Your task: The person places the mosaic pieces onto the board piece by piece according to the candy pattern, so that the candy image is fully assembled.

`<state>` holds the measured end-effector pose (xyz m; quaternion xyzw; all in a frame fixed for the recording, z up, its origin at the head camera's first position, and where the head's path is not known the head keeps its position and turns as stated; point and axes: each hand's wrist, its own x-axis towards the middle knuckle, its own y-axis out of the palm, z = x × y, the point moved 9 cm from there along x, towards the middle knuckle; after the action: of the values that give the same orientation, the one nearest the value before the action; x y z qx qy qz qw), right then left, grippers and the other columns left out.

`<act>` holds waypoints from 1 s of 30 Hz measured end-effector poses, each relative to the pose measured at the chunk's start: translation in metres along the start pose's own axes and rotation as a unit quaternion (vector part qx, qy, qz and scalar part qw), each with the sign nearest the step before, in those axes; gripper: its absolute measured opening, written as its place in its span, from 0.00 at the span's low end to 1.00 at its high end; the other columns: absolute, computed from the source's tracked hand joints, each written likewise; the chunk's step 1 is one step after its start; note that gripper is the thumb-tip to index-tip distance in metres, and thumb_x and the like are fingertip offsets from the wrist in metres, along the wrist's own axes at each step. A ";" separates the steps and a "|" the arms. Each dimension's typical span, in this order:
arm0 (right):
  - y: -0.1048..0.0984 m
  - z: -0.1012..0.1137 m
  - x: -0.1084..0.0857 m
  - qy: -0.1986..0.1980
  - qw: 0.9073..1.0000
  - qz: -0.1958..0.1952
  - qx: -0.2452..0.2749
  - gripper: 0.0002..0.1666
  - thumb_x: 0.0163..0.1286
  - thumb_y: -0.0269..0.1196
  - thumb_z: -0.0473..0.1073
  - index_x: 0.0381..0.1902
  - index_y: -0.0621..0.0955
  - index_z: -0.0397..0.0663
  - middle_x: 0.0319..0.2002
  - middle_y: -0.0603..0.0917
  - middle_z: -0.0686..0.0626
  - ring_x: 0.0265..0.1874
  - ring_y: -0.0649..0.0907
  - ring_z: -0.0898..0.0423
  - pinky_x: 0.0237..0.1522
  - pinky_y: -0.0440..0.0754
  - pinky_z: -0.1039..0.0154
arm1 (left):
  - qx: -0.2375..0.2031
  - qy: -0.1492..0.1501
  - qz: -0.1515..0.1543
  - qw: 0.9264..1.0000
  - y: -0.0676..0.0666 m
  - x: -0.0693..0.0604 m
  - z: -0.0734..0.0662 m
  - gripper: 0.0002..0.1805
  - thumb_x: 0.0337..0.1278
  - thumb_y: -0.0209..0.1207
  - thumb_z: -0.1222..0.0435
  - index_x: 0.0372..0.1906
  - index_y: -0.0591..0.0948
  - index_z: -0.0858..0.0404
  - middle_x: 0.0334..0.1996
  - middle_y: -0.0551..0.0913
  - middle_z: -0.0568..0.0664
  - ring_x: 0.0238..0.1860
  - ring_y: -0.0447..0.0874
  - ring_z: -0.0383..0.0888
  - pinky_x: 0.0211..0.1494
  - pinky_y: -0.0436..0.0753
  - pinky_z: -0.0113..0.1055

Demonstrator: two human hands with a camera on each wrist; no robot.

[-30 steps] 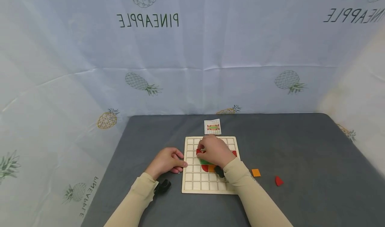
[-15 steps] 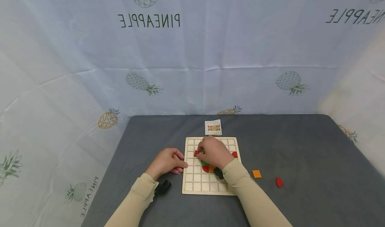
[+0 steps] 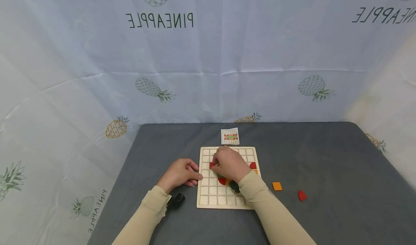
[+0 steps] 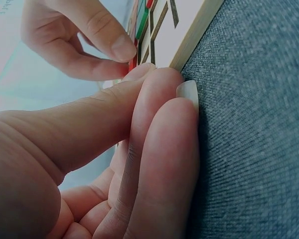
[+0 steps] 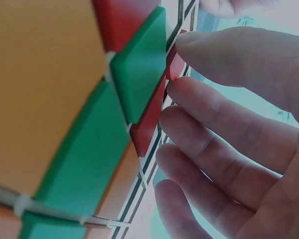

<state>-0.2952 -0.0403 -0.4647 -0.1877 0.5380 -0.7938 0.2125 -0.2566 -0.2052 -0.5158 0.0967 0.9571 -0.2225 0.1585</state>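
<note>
A light wooden grid board [image 3: 212, 200] lies on the grey table. My right hand [image 3: 231, 163] is over its upper part, with thumb and index finger pinching a small red tile [image 5: 175, 65] in a left-side cell. Green tiles [image 5: 139, 67], orange tiles and other red ones sit beside it on the board, partly covered by this hand. My left hand [image 3: 182, 173] holds the board's left edge. Its thumb [image 4: 102, 107] lies over the rim and its curled fingers [image 4: 169, 144] rest against the side, near the cloth.
A small printed card [image 3: 230, 136] with a coloured pattern lies behind the board. To the board's right are a loose orange square tile [image 3: 277, 186] and a rounded red tile [image 3: 302, 195]. A pineapple-print curtain [image 3: 208, 97] hangs behind the table.
The red tile under my right fingers has shifted slightly left and now sits straighter in its cell, the right hand moving a little with it. My left hand stays at the board's edge.
</note>
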 end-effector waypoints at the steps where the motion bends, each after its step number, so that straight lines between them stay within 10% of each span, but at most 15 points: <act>1: -0.001 0.000 0.000 0.000 1.000 0.000 -0.002 0.08 0.66 0.78 0.45 0.29 0.89 0.55 0.30 0.81 0.57 0.33 0.75 0.58 0.33 0.81 0.61 | 0.000 0.000 0.001 1.000 0.001 0.000 -0.001 0.18 0.57 0.79 0.64 0.46 0.83 0.66 0.29 0.89 0.54 0.27 0.90 0.42 0.33 0.93 0.38; 12: -0.036 -0.023 -0.022 0.021 0.999 -0.021 0.033 0.05 0.69 0.76 0.46 0.35 0.92 0.54 0.36 0.88 0.55 0.39 0.80 0.58 0.39 0.85 0.60 | 0.013 -0.007 -0.007 1.000 -0.003 -0.001 0.000 0.20 0.56 0.81 0.63 0.46 0.83 0.65 0.30 0.88 0.55 0.27 0.91 0.43 0.33 0.93 0.38; 30: -0.068 -0.137 -0.165 0.049 0.998 0.018 -0.026 0.17 0.60 0.83 0.44 0.47 0.92 0.55 0.44 0.87 0.57 0.45 0.83 0.56 0.47 0.89 0.54 | 0.017 -0.011 -0.012 1.000 0.000 -0.002 0.000 0.20 0.55 0.81 0.63 0.46 0.83 0.65 0.30 0.88 0.55 0.27 0.91 0.43 0.33 0.93 0.38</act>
<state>-0.2380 0.1776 -0.4603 -0.1439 0.5713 -0.7841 0.1950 -0.2546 -0.2055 -0.5156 0.0855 0.9524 -0.2417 0.1650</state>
